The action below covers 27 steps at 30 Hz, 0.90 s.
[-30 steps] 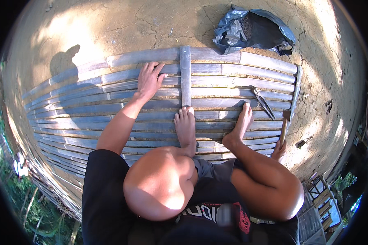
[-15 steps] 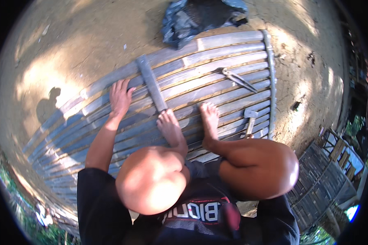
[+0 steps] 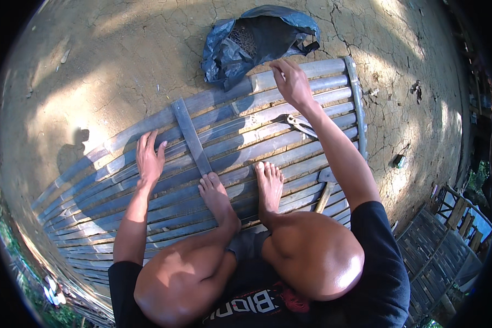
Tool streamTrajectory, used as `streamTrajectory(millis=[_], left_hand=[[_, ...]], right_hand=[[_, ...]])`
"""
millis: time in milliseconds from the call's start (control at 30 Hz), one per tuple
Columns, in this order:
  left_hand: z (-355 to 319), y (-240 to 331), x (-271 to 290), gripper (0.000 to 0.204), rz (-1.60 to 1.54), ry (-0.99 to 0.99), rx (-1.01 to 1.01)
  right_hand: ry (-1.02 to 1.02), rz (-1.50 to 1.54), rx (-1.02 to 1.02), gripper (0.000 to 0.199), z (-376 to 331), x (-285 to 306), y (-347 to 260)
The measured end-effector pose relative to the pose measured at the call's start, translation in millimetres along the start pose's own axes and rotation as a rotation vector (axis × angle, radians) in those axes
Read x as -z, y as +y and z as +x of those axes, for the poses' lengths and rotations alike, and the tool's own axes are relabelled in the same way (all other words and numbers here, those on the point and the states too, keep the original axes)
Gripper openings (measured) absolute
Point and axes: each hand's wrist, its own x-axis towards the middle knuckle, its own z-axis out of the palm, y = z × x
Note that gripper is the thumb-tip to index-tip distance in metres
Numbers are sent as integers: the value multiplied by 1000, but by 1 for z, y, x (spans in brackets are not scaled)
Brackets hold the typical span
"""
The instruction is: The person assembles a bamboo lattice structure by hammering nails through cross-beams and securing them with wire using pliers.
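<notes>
My left hand [image 3: 150, 158] lies open on the bamboo slat panel [image 3: 175, 172], fingers stretched toward its far edge, left of a flat crosswise strip [image 3: 191, 136]. Above the panel's far edge is my right hand [image 3: 294, 85], its fingers bent and pressed together; anything between the fingertips is hidden. Just beyond it sits a dark blue plastic bag [image 3: 218, 54], its mouth spread wide around a heap of thin dark pieces that look like nails [image 3: 243, 39]. Metal pincers [image 3: 299, 124] rest on the slats, partly behind my right forearm. A hammer [image 3: 325, 190] with a wooden handle lies near my right knee.
Both bare feet [image 3: 270, 186] stand on the slats, one at the near end of the strip. Another crosspiece [image 3: 355, 93] runs along the panel's right end. Cracked earth [image 3: 388, 60] surrounds the panel. A dark woven panel [image 3: 437, 257] stands at the lower right.
My right arm has come into view and reached forward across the slats toward the bag. My left hand still rests on the panel. The whole view has shifted slightly.
</notes>
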Motion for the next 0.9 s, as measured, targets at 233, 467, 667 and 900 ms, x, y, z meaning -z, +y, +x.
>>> streamTrajectory(millis=[233,467,667,900], left_hand=[[-60,31,31,34,-132,83,181],[-118,35,54,30,-284,132,405],[-125,29,73,25,-376,66,505],[-17,85,96,30,-544,84,244]], right_hand=[[-306,-309,160,20,95,-68,56],[-408,-377,194,17,106,-67,60],[-444,-81,-154,25,123,-56,54],[-686,473,-80,34,33,-34,-94]])
